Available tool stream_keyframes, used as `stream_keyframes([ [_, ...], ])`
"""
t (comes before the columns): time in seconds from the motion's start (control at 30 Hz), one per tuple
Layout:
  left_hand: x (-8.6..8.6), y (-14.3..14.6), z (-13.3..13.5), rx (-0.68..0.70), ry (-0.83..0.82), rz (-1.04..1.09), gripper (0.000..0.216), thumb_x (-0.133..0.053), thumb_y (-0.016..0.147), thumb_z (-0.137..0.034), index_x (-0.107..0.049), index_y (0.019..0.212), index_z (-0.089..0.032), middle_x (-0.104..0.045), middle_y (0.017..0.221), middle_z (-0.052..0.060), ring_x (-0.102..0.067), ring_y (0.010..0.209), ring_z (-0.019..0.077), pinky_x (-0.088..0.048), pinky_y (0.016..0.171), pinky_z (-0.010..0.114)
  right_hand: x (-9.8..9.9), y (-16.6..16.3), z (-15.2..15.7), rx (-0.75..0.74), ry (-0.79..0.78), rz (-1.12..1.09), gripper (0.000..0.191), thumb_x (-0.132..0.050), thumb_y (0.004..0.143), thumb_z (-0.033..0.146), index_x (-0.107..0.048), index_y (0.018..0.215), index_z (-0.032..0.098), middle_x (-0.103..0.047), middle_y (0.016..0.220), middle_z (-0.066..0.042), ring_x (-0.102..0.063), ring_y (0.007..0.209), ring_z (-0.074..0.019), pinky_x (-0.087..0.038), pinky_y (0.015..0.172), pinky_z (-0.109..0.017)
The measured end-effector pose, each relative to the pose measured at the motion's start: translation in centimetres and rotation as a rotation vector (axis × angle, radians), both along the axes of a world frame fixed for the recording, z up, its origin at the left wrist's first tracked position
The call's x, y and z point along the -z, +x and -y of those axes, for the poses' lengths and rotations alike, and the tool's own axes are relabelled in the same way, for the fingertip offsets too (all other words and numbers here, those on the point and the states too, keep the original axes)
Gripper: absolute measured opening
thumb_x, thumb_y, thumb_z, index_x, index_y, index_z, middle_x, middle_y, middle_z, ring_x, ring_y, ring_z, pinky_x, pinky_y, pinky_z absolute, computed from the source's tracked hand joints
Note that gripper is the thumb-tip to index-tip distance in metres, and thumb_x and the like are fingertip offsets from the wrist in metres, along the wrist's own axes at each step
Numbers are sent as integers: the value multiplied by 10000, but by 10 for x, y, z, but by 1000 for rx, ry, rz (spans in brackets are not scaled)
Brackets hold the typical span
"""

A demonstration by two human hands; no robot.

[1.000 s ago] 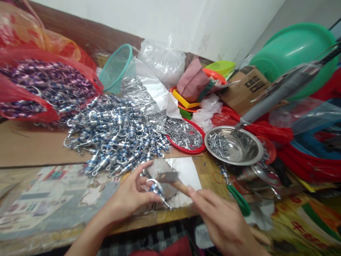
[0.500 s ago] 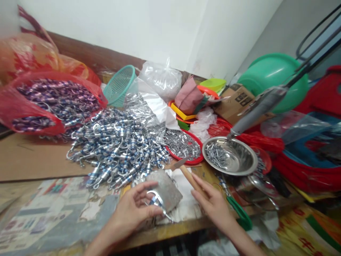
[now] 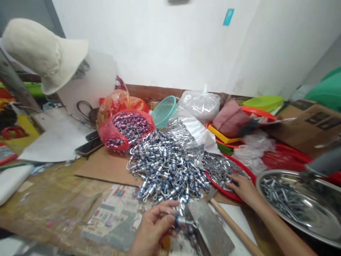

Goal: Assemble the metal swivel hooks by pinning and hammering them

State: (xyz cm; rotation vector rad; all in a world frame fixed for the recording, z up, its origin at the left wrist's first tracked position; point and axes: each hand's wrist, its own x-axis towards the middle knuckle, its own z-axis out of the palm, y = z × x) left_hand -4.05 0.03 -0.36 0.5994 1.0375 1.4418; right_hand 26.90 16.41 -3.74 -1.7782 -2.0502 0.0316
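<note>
My left hand is closed round a blue-banded metal hook fitting, beside a grey metal block. My right hand reaches into a red tray of small flat metal pieces. Its fingertips are apart and touch the pieces; whether one lies between them is too small to tell. A wooden-handled hammer rests to the right of the block, its narrow metal head partly hidden. Behind my left hand spreads a big heap of similar hook fittings.
At the right stands a steel bowl with metal pins. A red bag of purple fittings, a teal basket and a clear plastic bag line the back. Further left are phones, white paper and a pale hat.
My right hand has let go of the hammer, which now lies on the table, and has moved to the red tray. My left hand still holds a hook fitting. The view has turned left.
</note>
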Motion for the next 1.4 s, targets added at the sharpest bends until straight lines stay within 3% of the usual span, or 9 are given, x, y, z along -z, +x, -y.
stream_keyframes([
  [0.13, -16, -39, -27, -210, 89, -179, 254, -780, 602, -349, -720, 759, -159, -712, 763, 22, -594, 552, 81, -500, 543, 167, 3, -5, -2, 4, 21, -39, 257, -520, 740, 302, -741, 756, 171, -714, 842, -111, -661, 814, -295, -490, 797, -410],
  [0.23, -26, -55, -37, -268, 128, -220, 257, -743, 650, -366, -715, 833, -186, -720, 794, -6, -626, 651, 90, -509, 612, 147, -4, -7, 2, 54, 45, -83, 244, -509, 740, 280, -735, 760, 189, -723, 847, -112, -670, 782, -306, -500, 745, -419],
  [0.43, -13, -16, -11, 32, 100, -449, 182, -695, 695, -302, -745, 841, -205, -767, 807, 43, -689, 640, 161, -553, 624, 211, -33, -29, 41, 137, 87, -237, 265, -501, 780, 293, -703, 905, 177, -726, 851, -97, -680, 740, -249, -523, 695, -355],
  [0.53, -1, 7, 3, 151, 166, -526, 229, -676, 709, -275, -728, 931, -254, -770, 866, 25, -706, 751, 175, -557, 725, 224, -48, -69, 92, -75, 54, -607, 186, -569, 779, 308, -710, 783, 187, -721, 779, -54, -670, 709, -193, -532, 668, -292],
  [0.63, 5, 18, 9, 257, 231, -582, 354, -674, 718, -255, -669, 1072, -269, -769, 896, 17, -707, 804, 168, -545, 775, 217, -57, -110, 135, -364, 7, -802, 130, -609, 746, 148, -724, 711, 199, -706, 737, -35, -655, 709, -153, -521, 672, -248],
  [0.77, 2, 24, 14, 266, 263, -578, 413, -660, 731, -254, -623, 1142, -266, -766, 913, 12, -708, 807, 158, -539, 773, 200, -59, -129, 159, -397, -47, -954, 162, -612, 732, 67, -728, 725, 181, -709, 741, -40, -658, 709, -136, -513, 674, -216],
  [1.03, -10, 35, 19, 117, 147, -577, 387, -727, 630, -280, -710, 1017, -270, -776, 811, 34, -714, 751, 232, -553, 753, 283, -56, -125, 168, -331, -168, -1096, 75, -678, 700, 139, -661, 753, 189, -694, 731, -8, -652, 750, -156, -509, 711, -246],
  [1.13, -13, 35, 17, 104, 182, -638, 259, -725, 623, -275, -757, 879, -298, -776, 816, 36, -711, 745, 255, -552, 753, 310, -52, -127, 172, -331, -210, -1187, 93, -687, 705, 161, -639, 777, 196, -695, 753, -6, -656, 730, -149, -519, 703, -247],
  [1.4, -14, 42, 21, 57, 221, -620, 153, -705, 619, -269, -775, 751, -305, -774, 809, 40, -702, 742, 267, -541, 777, 340, -46, -130, 179, -241, -124, -1303, 170, -672, 736, 181, -575, 874, 203, -721, 781, -21, -685, 722, -140, -540, 682, -217],
])
